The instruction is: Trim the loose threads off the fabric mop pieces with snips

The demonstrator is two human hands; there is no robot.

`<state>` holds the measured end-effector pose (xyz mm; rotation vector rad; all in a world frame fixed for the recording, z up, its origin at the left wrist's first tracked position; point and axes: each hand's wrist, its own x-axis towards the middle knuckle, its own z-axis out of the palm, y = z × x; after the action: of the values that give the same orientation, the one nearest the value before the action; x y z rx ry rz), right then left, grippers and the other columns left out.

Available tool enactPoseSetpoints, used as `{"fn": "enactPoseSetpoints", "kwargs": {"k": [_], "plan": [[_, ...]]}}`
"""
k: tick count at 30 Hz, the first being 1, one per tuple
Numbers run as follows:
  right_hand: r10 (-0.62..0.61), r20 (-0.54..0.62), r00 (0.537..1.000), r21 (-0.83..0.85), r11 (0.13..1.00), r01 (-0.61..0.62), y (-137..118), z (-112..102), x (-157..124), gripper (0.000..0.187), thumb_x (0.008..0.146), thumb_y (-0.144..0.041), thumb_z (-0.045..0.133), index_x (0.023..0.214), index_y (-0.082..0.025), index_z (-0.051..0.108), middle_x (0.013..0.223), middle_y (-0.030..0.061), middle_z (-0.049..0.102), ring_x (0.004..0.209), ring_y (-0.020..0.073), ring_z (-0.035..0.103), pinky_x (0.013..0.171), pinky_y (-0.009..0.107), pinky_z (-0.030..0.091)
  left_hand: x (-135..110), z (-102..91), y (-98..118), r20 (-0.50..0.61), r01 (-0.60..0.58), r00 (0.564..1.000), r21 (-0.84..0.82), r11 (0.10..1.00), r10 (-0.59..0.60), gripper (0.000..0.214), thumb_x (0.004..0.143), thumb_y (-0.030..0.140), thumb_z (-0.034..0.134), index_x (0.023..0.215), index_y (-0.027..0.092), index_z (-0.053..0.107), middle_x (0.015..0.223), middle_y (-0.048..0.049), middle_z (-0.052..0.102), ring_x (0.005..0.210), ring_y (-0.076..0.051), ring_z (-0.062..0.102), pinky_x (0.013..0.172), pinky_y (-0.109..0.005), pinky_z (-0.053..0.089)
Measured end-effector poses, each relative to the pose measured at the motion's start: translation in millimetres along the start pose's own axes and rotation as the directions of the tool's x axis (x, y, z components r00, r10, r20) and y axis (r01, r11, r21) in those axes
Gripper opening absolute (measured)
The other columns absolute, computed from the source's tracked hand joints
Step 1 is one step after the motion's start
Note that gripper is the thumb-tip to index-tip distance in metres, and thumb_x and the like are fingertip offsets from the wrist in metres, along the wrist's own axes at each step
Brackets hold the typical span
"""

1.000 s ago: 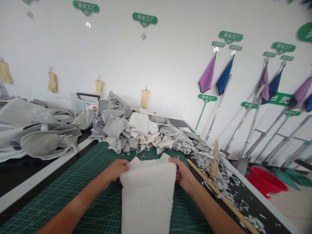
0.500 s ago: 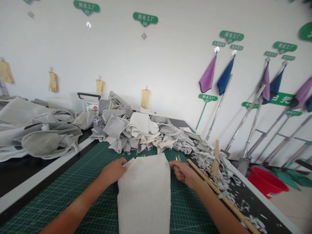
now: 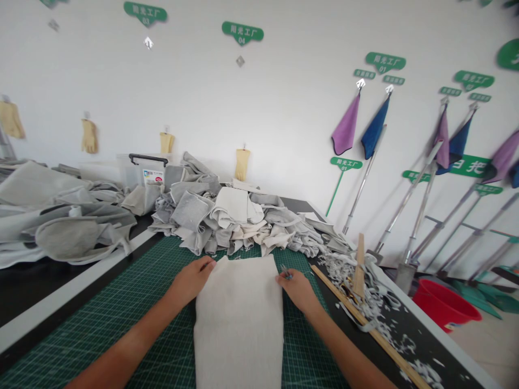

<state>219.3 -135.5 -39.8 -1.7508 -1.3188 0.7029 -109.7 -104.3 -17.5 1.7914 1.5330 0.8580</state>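
Note:
A pale cream fabric piece [image 3: 239, 324] lies flat on the green cutting mat [image 3: 133, 302] in front of me. My left hand [image 3: 190, 281] rests on its upper left corner with the fingers stretched out, holding nothing. At the upper right corner, my right hand [image 3: 297, 289] is closed around small scissors [image 3: 286, 272]; only their tip shows past the fingers, pointing at the cloth's edge.
A heap of grey and cream fabric pieces [image 3: 231, 221] lies just beyond the cloth. More grey fabric [image 3: 60, 221] is piled at the left near a plastic box [image 3: 140, 167]. A wooden ruler [image 3: 365, 324] and cut scraps [image 3: 357, 275] lie on the right. A red basin [image 3: 441, 305] stands on the floor by leaning mops.
The cloth's far edge, lifted a second ago, now lies flat on the mat. My right hand let go of the edge and turned the scissors toward the cloth's corner. My left hand flattened.

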Motion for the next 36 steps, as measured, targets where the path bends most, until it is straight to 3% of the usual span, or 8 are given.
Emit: {"fn": "enactPoseSetpoints", "kwargs": {"k": [5,9,13,16,19,23,28,36], "plan": [[-0.071,-0.045,0.996,-0.217,0.974,0.06,-3.8,3.2,-8.0,0.016,0.073,-0.037,0.072,0.075,-0.022,0.067,0.082,0.0085,0.067,0.082,0.0251,0.061,0.068,0.029,0.035,-1.4,5.3,-0.7,0.054,-0.124,0.991,0.061,0.99,0.12,0.026,0.087,0.043,0.051,0.088,0.022,0.067,0.073,0.0001,0.065,0.071,-0.018,0.057,0.065,-0.022,0.035],[0.062,0.129,0.99,-0.043,0.997,-0.057,-8.5,1.2,-7.5,0.024,0.071,-0.029,0.07,0.055,-0.021,0.054,0.057,0.0027,0.053,0.062,0.0179,0.052,0.056,0.026,0.028,-1.7,5.9,-0.8,0.054,-0.128,0.991,0.033,0.991,0.126,0.024,0.085,0.041,0.054,0.088,0.022,0.068,0.074,-0.0002,0.065,0.072,-0.018,0.058,0.066,-0.023,0.037],[0.192,0.338,0.921,0.038,0.975,-0.217,-11.3,-7.7,-0.2,0.041,0.075,-0.033,0.063,0.044,-0.021,0.039,0.038,-0.003,0.031,0.04,0.0103,0.03,0.044,0.024,0.017,-0.3,4.9,-1.8,-0.003,-0.083,0.997,-0.055,0.995,0.083,0.022,0.08,0.039,0.059,0.084,0.02,0.069,0.08,-0.0022,0.069,0.079,-0.021,0.06,0.07,-0.025,0.04],[0.233,0.473,0.85,0.103,0.943,-0.316,-12.8,-16.7,2.4,0.045,0.079,-0.034,0.056,0.042,-0.021,0.033,0.037,-0.0058,0.023,0.037,0.0063,0.016,0.04,0.022,0.009,1.0,5.3,-5.3,-0.014,-0.068,0.998,-0.05,0.996,0.067,0.019,0.079,0.037,0.06,0.085,0.02,0.068,0.082,-0.0023,0.069,0.08,-0.02,0.061,0.07,-0.024,0.04],[0.216,0.549,0.807,0.194,0.907,-0.374,-14.1,-23.5,2.4,0.047,0.082,-0.038,0.053,0.045,-0.021,0.03,0.041,-0.0081,0.02,0.038,0.005,0.011,0.038,0.02,0.006,2.5,5.3,-10.5,-0.014,-0.083,0.996,0.005,0.997,0.083,0.018,0.081,0.034,0.057,0.09,0.021,0.065,0.078,-0.001,0.068,0.073,-0.018,0.06,0.066,-0.024,0.038],[0.207,0.543,0.814,0.33,0.839,-0.433,-12.9,-25.6,4.7,0.049,0.08,-0.038,0.061,0.05,-0.021,0.026,0.044,-0.0105,0.019,0.039,0.0046,0.012,0.036,0.019,0.006,6.4,3.0,-16.5,-0.027,-0.025,0.999,0.036,0.999,0.026,0.017,0.081,0.034,0.059,0.09,0.021,0.063,0.073,-0.0001,0.066,0.067,-0.017,0.058,0.063,-0.024,0.035],[0.145,0.536,0.832,0.452,0.783,-0.427,-8.0,-27.0,9.8,0.051,0.083,-0.036,0.061,0.052,-0.022,0.023,0.042,-0.0116,0.017,0.039,0.0039,0.01,0.035,0.018,0.008,12.9,1.7,-25.8,-0.073,0.016,0.997,0.047,0.999,-0.013,0.015,0.078,0.033,0.062,0.084,0.019,0.061,0.081,-0.0031,0.068,0.077,-0.02,0.062,0.07,-0.025,0.039],[0.151,0.526,0.837,0.53,0.712,-0.461,-1.9,-29.6,16.2,0.054,0.083,-0.04,0.064,0.053,-0.023,0.023,0.038,-0.011,0.023,0.034,0.0033,0.013,0.031,0.017,0.011,14.8,5.5,-33.2,-0.034,0.029,0.999,0.185,0.982,-0.023,0.015,0.083,0.034,0.058,0.081,0.019,0.056,0.075,-0.0004,0.063,0.074,-0.018,0.06,0.068,-0.025,0.037]]}}
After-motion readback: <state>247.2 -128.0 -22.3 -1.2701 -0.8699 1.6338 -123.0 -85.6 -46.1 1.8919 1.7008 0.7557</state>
